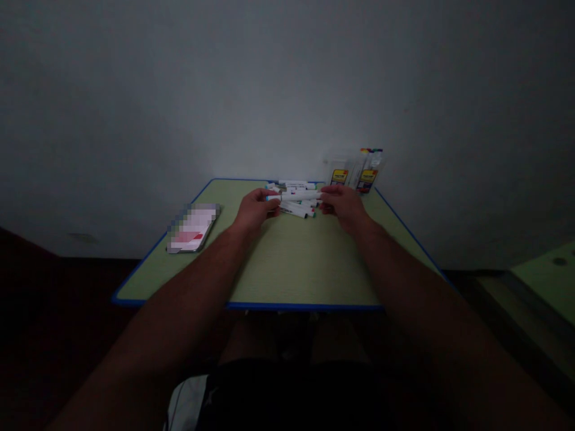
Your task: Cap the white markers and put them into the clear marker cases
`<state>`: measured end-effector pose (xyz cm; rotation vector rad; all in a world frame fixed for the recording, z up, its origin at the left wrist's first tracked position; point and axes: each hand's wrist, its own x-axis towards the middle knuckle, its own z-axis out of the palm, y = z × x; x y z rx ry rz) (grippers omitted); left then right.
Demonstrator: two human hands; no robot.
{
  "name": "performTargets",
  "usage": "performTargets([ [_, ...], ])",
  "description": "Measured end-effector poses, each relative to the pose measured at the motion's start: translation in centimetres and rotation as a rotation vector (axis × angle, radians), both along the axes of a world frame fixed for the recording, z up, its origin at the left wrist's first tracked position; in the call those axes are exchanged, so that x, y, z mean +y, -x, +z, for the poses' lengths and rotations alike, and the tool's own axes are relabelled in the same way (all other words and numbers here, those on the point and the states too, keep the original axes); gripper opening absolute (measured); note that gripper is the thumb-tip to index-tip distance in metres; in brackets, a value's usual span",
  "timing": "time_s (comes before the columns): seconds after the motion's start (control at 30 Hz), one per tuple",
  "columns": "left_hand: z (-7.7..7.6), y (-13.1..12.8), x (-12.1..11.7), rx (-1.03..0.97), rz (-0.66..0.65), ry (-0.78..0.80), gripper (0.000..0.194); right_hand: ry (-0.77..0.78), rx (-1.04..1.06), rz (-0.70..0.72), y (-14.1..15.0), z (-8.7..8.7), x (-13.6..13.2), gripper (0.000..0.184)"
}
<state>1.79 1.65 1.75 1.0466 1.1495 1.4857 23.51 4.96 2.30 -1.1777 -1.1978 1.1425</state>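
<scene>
A white marker pen (pixel 300 196) with a blue end is held level above the table, one end in each hand. My left hand (pixel 257 208) pinches its blue end between thumb and fingers. At the other end my right hand (pixel 344 203) is closed on the tip. Behind and below it lies a loose heap of white markers (pixel 296 209) with coloured ends, partly hidden by my hands and the held pen. Just beyond my right hand stand clear plastic cases (pixel 340 175) with yellow and dark labels; one has colourful marker ends (pixel 371 150) at its top.
The pale green table (pixel 296 269) has a blue edge and stands against a grey wall (pixel 287 90). A phone (pixel 194 227) lies near its left edge, its screen blurred out. At the far right is another pale green surface (pixel 550 272).
</scene>
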Motion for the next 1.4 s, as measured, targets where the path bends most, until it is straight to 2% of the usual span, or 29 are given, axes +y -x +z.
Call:
performTargets([
  [0.23,-0.1,0.3,0.1,0.068,0.045,0.006,0.015,-0.082,0.091,0.052,0.1,0.1,-0.1,0.017],
  [0.73,-0.2,0.4,0.2,0.102,0.067,0.025,0.015,-0.152,0.079,0.142,0.0,0.0,-0.5,0.028],
  [0.9,-0.1,0.3,0.2,0.079,0.041,0.048,0.015,-0.174,0.079,0.161,0.1,-0.2,-0.5,0.031],
  [1.07,-0.2,0.1,0.1,0.066,0.007,0.104,0.016,-0.221,0.122,0.254,0.4,-0.3,-0.8,0.034],
  [1.4,-0.4,0.2,0.1,0.062,-0.013,0.102,0.019,-0.245,0.14,0.308,0.5,-0.1,-1.1,0.035],
])
